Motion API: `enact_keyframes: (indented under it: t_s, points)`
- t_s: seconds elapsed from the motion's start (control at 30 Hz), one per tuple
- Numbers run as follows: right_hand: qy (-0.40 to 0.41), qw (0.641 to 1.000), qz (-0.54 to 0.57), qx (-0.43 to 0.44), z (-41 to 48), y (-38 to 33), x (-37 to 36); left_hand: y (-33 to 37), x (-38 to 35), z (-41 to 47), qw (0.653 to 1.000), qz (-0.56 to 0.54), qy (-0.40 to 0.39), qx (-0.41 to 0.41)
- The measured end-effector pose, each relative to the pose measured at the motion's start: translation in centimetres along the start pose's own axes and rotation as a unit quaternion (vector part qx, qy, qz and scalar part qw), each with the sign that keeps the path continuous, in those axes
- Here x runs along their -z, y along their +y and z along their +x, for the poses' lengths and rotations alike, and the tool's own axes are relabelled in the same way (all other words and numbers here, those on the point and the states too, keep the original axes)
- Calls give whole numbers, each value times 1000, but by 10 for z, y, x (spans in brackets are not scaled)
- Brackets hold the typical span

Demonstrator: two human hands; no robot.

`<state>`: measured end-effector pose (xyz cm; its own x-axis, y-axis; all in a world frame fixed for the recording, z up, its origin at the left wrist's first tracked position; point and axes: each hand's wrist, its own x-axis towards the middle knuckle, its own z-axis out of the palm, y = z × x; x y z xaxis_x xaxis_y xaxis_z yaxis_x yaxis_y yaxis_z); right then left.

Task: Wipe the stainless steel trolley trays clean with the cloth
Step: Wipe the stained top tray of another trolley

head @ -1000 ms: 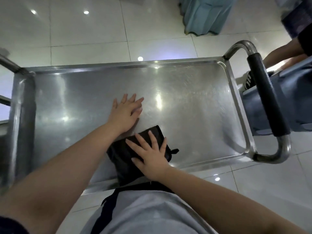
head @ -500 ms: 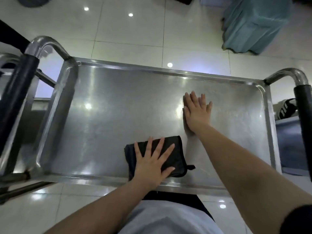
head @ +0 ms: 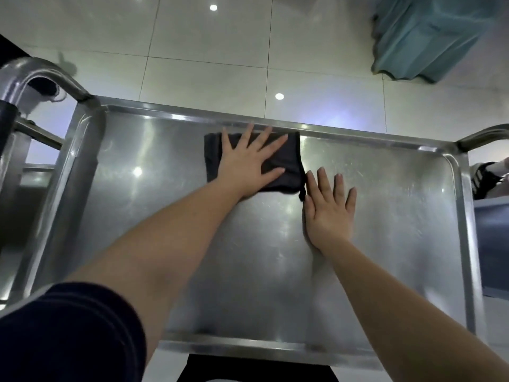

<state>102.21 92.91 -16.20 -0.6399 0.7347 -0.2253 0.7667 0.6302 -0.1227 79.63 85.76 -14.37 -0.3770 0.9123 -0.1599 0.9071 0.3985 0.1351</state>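
The stainless steel trolley tray (head: 385, 244) fills the middle of the view. A folded black cloth (head: 289, 166) lies against the tray's far rim. My left hand (head: 248, 161) presses flat on the cloth with fingers spread. My right hand (head: 329, 213) rests flat on the bare steel just to the right of the cloth, fingers straight, its first finger close to the cloth's small loop.
A curved steel handle (head: 35, 78) with a black grip rises at the left end, another handle (head: 484, 139) at the right end. A teal draped object (head: 429, 37) stands on the white tiled floor beyond. A striped shoe (head: 484, 177) shows at right.
My left hand has slid the cloth from the near rim to the far rim of the tray. My right hand stays flat on the steel, now beside the cloth.
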Motion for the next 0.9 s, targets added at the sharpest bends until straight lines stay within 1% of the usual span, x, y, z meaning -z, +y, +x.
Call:
enact_keyframes:
  t_s: [0.1,0.2,0.33,0.5,0.57,0.6,0.63,0.67,0.7,0.77,0.83,0.9]
  points:
    - [1,1000,5,1,1,0,1,-4,5,17,1000,10,2,4]
    - [-7,1000,6,-1,2,-1,3,0,-1,-9,1000,15,12,2]
    - [-22,1000,2,2,2,-4,6,11,-12,-88,1000,-7,6,-20]
    - [-38,999,-7,-2,-1,-7,13,37,-33,-219,997,-15,8,-72]
    - [-48,999,-12,-9,-3,-11,17,41,-37,-257,996,-9,10,-88]
    - [-49,999,-12,-16,-4,-14,19,43,-37,-266,997,-6,12,-81]
    - [-46,999,-9,-21,-6,-19,21,47,-36,-270,998,-8,13,-56]
    - [-36,999,-2,-15,-7,-26,23,53,-33,-270,1000,-16,12,-13]
    - [-23,1000,9,8,-8,-36,24,60,-30,-267,999,-27,6,39]
    - [-12,996,35,86,-8,-62,24,73,-25,-258,992,-40,-19,120]
    - [-22,985,41,164,-3,-93,20,77,-26,-253,987,-34,-47,151]
    - [-37,979,43,197,6,-119,14,74,-31,-258,986,-39,-54,151]
